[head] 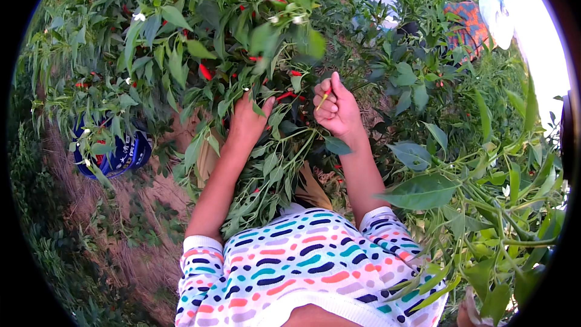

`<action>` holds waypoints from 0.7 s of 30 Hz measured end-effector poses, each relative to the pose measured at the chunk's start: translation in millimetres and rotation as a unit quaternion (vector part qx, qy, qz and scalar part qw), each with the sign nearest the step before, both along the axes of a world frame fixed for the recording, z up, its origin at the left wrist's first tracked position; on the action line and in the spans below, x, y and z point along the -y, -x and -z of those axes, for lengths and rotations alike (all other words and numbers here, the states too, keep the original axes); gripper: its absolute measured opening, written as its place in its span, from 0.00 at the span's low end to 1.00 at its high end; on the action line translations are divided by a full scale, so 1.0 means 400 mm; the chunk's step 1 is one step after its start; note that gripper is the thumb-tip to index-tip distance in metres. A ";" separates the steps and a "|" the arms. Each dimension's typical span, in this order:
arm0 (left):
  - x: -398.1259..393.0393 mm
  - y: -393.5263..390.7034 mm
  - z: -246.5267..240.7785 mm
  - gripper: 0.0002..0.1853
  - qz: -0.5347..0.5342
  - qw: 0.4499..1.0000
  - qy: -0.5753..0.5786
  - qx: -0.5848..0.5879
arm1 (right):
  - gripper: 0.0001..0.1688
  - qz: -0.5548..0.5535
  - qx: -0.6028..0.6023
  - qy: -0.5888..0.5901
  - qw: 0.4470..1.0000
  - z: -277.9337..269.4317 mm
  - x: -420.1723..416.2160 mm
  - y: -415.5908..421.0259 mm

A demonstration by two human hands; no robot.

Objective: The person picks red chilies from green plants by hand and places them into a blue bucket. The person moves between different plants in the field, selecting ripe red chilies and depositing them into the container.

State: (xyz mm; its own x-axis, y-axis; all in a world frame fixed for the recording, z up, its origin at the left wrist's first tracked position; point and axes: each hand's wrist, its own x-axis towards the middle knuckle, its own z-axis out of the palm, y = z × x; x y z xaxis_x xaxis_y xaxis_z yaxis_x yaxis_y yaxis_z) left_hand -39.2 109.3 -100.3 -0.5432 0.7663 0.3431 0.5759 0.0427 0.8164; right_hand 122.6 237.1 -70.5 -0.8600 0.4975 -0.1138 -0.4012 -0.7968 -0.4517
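My right hand point(337, 108) is raised beside the chilli plant, its fingers curled around a small red chilli pepper point(325, 95) whose yellow-green stem points down. My left hand point(249, 116) reaches into the leaves of the plant; its fingertips are partly hidden, so what they touch cannot be told. Just to its right hang red chillies point(287, 95) among the stems. Another red chilli point(205, 71) hangs farther up to the left. Leafy branches point(277, 168) lie between my forearms, against the striped top.
A blue bucket point(122, 156) with red chillies inside stands on bare soil at the left, partly behind leaves. Large leafy branches point(422, 193) crowd the right side. A white object point(381, 2) and an orange patterned cloth point(467, 27) appear at the upper right among plants.
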 end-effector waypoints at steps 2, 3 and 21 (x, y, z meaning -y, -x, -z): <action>0.000 0.001 -0.015 0.24 -0.005 1.000 0.008 -0.017 | 0.18 0.022 -0.020 -0.001 1.000 -0.041 0.020 0.008; 0.010 -0.006 -0.028 0.24 -0.013 1.000 0.017 -0.009 | 0.18 0.061 0.008 0.006 0.998 -0.060 0.020 0.024; -0.001 -0.001 0.004 0.24 -0.016 0.999 0.007 -0.030 | 0.17 0.010 0.186 -0.160 0.969 -0.046 -0.054 0.023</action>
State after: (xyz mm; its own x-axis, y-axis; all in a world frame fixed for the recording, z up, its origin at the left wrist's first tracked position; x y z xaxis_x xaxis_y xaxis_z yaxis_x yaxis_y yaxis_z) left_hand -38.8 109.9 -102.1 -0.5462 0.7533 0.3664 0.6227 0.0725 0.7791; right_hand 113.2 258.8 -52.2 -0.7786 0.5751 -0.2513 -0.1778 -0.5861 -0.7905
